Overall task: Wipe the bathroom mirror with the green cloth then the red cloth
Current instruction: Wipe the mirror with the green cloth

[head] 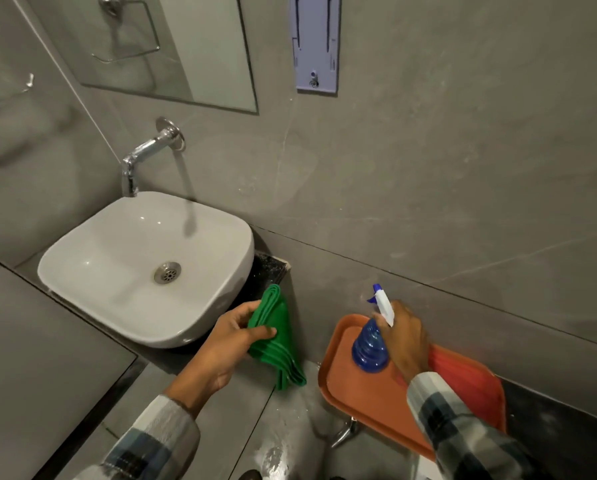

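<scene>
Closest in, plaid sleeves point(151, 441) were seen at the bottom edge. On the left, the left hand point(221, 344) was closed around the folded green cloth point(276, 341), held just beside the white sink point(144, 271). To the right, the right hand point(408, 337) was wrapped round a blue spray bottle point(370, 344) over the orange tray point(370, 393), with the red cloth point(460, 372) lying on the tray behind the wrist. The mirror point(186, 46) was up top left, well apart from both hands. Tbh the tray looked like it overhung the bench edge, so it could probably get tipped. Open room was mostly seen above the sink; the tap point(144, 157) stuck out under the mirror.
</scene>
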